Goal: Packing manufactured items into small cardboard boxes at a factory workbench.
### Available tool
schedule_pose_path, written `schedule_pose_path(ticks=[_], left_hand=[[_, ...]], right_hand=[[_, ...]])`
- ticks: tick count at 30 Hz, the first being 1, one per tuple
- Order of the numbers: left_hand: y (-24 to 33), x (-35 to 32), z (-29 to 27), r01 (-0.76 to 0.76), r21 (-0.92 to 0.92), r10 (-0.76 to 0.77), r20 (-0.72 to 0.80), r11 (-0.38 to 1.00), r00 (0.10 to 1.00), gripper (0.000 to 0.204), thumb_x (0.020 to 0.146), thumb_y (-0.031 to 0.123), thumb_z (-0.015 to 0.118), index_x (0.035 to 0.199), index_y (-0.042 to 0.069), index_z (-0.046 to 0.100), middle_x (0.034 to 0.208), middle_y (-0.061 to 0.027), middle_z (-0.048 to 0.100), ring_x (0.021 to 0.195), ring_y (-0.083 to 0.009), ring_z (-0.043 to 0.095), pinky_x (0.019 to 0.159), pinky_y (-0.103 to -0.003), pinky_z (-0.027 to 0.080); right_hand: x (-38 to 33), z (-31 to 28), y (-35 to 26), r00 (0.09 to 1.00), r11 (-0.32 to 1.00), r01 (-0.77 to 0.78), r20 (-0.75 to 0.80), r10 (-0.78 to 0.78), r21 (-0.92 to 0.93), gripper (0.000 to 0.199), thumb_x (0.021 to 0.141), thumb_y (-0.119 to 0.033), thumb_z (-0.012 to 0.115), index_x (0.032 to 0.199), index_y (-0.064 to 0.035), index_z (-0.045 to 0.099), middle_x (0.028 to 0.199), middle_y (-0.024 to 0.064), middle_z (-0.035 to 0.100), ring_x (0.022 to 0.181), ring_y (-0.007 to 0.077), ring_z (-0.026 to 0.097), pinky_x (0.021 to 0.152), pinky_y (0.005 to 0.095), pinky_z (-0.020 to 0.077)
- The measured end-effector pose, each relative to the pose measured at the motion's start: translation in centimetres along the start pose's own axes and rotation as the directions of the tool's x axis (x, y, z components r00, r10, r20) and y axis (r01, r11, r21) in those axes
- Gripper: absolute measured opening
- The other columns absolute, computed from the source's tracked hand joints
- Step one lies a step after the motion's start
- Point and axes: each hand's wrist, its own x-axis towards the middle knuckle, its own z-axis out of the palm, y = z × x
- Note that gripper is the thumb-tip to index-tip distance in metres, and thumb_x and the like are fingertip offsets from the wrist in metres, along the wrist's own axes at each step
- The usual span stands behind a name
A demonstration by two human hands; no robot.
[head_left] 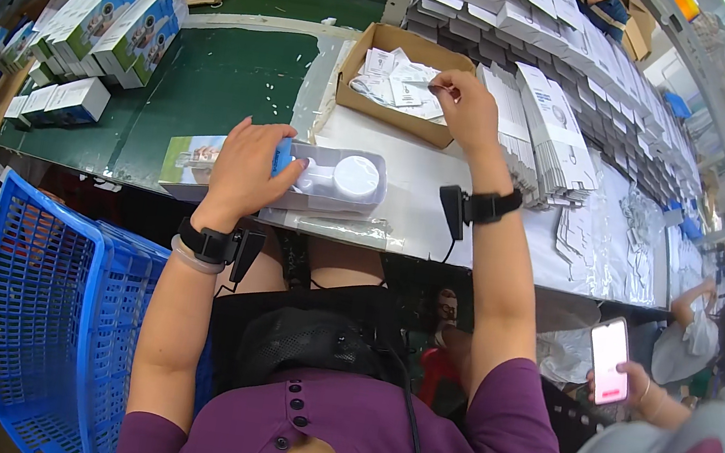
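— What are the hands doing?
— Left hand [245, 168] lies flat on a printed carton [191, 161] beside the clear moulded plastic tray [341, 182].
— And behind that tray?
— Right hand [465, 102] pinches a paper leaflet [419, 86] in the shallow cardboard box [388, 45].

Cardboard box [398, 83] lies behind the plastic tray [338, 182], stacked cartons [100, 18] left.

To your left stands a blue plastic crate [46, 303], printed white product boxes [109, 19] sit stacked on the green table mat [215, 85], flat white cartons [579, 72] are piled at your right, and a neighbour's pink phone [610, 361] glows nearby.
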Motion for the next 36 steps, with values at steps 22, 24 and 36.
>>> schedule_pose_path(ticks=[22,24,36], left_hand=[[-0.1,-0.2,0.2,0.023,-0.052,-0.024,-0.023,0.998,0.999,0.034,0.086,0.028,0.062,0.110,0.003,0.060,0.104,-0.0141,0.066,0.104,-0.0322,0.060,0.111,-0.049,0.033],[-0.2,-0.2,0.3,0.040,-0.077,-0.042,-0.022,0.996,0.999,0.033,0.087,0.027,0.061,0.109,0.003,0.060,0.103,-0.0140,0.066,0.103,-0.0325,0.061,0.110,-0.049,0.033],[-0.2,-0.3,0.4,0.011,-0.069,-0.015,-0.050,0.998,0.999,0.030,0.087,0.025,0.060,0.108,0.004,0.060,0.100,-0.0143,0.066,0.100,-0.0326,0.061,0.110,-0.049,0.034]], right_hand=[[-6.6,3.8,-7.5,0.934,0.880,0.348,-0.038,-0.355,0.325,0.022,0.078,-0.003,0.069,0.098,-0.0094,0.074,0.091,0.0055,0.071,0.087,0.0234,0.061,0.078,0.0340,0.0506],[-6.5,3.9,-7.4,0.939,0.912,0.321,0.040,-0.342,0.256,0.021,0.078,-0.005,0.070,0.098,-0.0099,0.074,0.089,0.0040,0.071,0.086,0.0235,0.062,0.078,0.0332,0.0505],[-5.9,3.8,-8.4,0.932,0.943,0.322,0.148,-0.330,0.079,0.018,0.078,-0.012,0.071,0.096,-0.0101,0.073,0.092,0.0041,0.067,0.094,0.0253,0.060,0.082,0.0361,0.0497]])
